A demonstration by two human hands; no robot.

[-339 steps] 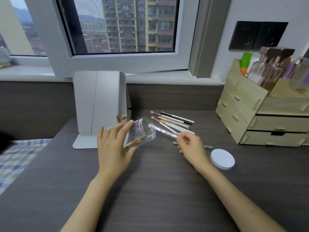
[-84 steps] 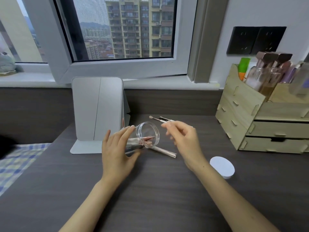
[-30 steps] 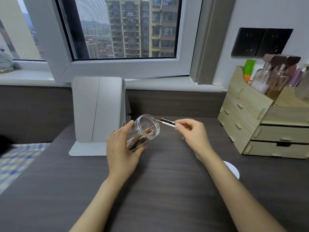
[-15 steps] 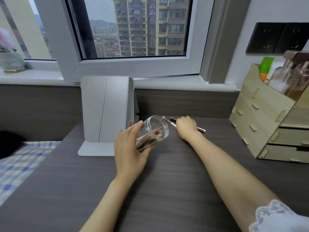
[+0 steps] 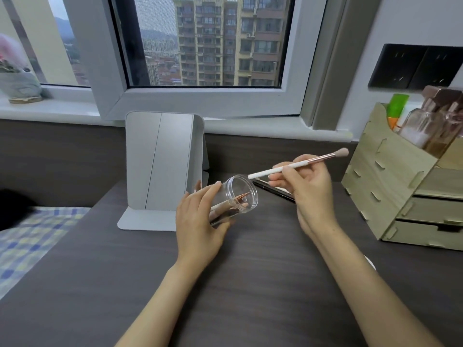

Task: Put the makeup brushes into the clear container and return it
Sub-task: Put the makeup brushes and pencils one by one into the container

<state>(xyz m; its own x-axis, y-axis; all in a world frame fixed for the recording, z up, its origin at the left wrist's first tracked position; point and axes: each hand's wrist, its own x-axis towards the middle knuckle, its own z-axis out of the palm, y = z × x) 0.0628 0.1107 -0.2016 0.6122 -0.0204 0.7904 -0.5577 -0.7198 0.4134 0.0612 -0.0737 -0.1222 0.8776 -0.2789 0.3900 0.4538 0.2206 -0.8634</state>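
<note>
Brushes mostly in already: several handles visible inside clear container [image 5: 235,199], tilted on its side, mouth toward right. Left hand [image 5: 198,221] grip wrapped around container body, resting low on counter [image 5: 250,284]. Right hand [image 5: 305,189] grip pinching white-handled brush [image 5: 298,165] mid-shaft, bristles up-right, handle end just beside container rim, not yet inside. Dark brush [image 5: 274,190] lying on counter behind right hand. Left, by my judgement: insert held brush, dark one, then return container.

Left hand [image 5: 198,221] curled in wrap grip; right hand [image 5: 309,194] raised, fingers pinched.
</note>
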